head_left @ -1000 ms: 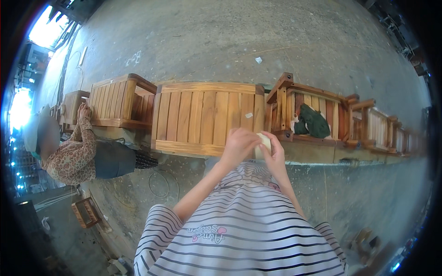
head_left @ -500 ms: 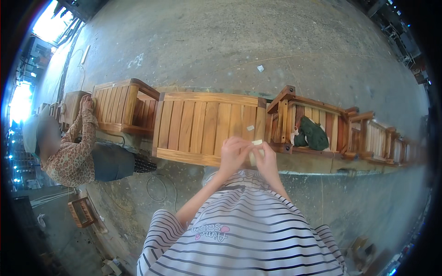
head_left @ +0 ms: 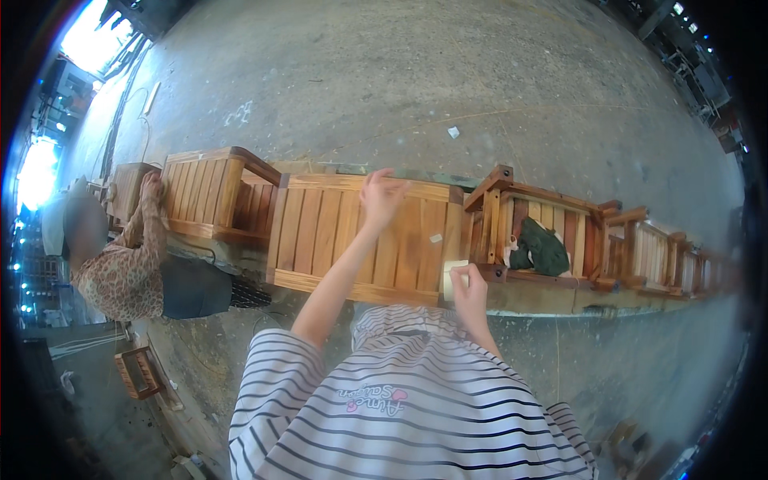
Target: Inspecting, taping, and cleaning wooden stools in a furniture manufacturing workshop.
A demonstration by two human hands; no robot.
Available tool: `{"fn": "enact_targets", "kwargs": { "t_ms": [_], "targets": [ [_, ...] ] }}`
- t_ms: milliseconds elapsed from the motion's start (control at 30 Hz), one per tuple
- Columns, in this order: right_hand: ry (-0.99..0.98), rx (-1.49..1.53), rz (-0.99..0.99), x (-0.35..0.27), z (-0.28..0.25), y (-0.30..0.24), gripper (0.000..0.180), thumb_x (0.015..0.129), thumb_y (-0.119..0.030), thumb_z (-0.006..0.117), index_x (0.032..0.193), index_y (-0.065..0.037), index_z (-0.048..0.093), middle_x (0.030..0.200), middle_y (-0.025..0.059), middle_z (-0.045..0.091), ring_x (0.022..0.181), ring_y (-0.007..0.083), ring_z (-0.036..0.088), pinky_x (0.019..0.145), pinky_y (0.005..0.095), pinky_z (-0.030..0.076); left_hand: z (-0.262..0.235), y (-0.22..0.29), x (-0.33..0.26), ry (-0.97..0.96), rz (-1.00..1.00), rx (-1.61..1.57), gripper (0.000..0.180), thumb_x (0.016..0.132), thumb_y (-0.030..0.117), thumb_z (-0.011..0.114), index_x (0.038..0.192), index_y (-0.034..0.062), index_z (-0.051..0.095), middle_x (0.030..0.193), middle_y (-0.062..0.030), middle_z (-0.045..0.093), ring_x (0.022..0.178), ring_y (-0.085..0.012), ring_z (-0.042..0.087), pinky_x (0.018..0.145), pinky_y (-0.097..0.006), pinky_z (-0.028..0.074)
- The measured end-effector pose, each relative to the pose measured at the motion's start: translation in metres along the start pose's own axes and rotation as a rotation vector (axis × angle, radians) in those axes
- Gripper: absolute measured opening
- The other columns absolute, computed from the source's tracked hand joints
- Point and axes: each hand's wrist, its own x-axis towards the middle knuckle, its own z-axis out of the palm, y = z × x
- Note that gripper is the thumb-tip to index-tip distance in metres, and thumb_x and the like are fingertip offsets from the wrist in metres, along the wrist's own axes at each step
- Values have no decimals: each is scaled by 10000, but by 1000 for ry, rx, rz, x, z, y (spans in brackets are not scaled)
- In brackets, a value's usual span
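Bare concrete floor (head_left: 496, 88) spreads wide and grey around me, dusty, with a scrap of paper lying on it and bright daylight coming in at the far left. Across the middle runs a row of slatted wooden furniture set on a low concrete ledge (head_left: 624, 300), and the piece right in front of me is a slatted wooden panel (head_left: 360, 236) with a small pale patch stuck on one slat. My left hand (head_left: 382, 196) reaches up onto the top of that panel, fingers spread and loose, closed on nothing that I can see. My right hand (head_left: 470, 290) sits lower, by the panel's bottom right corner, and its grip is pinched on a small pale sheet (head_left: 453, 272), which looks like paper or sandpaper. I judge the sheet to be light, thin and floppy, easy to crease, so it is best pinched at an edge or folded under the fingertips. The panel looks stiff and heavy, best taken by its frame rails, not by single slats. A dark green cloth (head_left: 544, 248) lies in the next wooden frame (head_left: 552, 212) to the right. To my left another person in a patterned top (head_left: 120, 272) crouches with a hand on a wooden chair (head_left: 212, 192).
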Motion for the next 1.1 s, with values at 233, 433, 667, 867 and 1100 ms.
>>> {"fn": "enact_targets", "kwargs": {
  "t_ms": [233,433,667,867,1100],
  "targets": [
    [21,15,3,-3,-9,11,149,929,-118,628,918,29,604,818,145,643,804,211,620,759,327,475,25,-29,-7,-24,-14,45,157,800,332,768,773,179,788,1200,-28,619,1309,-291,407,1088,-500,214],
    [29,38,26,-3,-10,13,146,942,-114,621,907,26,597,822,110,624,808,156,561,774,295,454,25,-29,-4,22,-26,26,187,790,361,778,864,191,801,1391,-66,521,1393,-348,316,1113,-522,185],
    [5,86,35,-11,-13,17,137,939,-103,625,902,26,599,840,82,622,830,142,554,798,280,444,28,-43,2,-63,-147,-52,223,775,416,780,903,235,804,1437,-66,486,1436,-343,262,1146,-544,136],
    [25,104,71,-18,-20,28,133,934,-98,631,902,27,600,833,75,613,825,137,549,788,273,438,28,-40,-3,-137,-144,-42,234,787,458,761,844,235,805,1403,-18,524,1451,-297,249,1167,-559,84],
    [-16,84,32,-24,-16,29,140,932,-103,635,906,31,602,829,82,618,828,134,548,792,276,441,32,-39,-8,-85,-115,-65,186,781,414,770,813,235,809,1366,-27,559,1409,-328,307,1162,-591,92]
  ]
}}
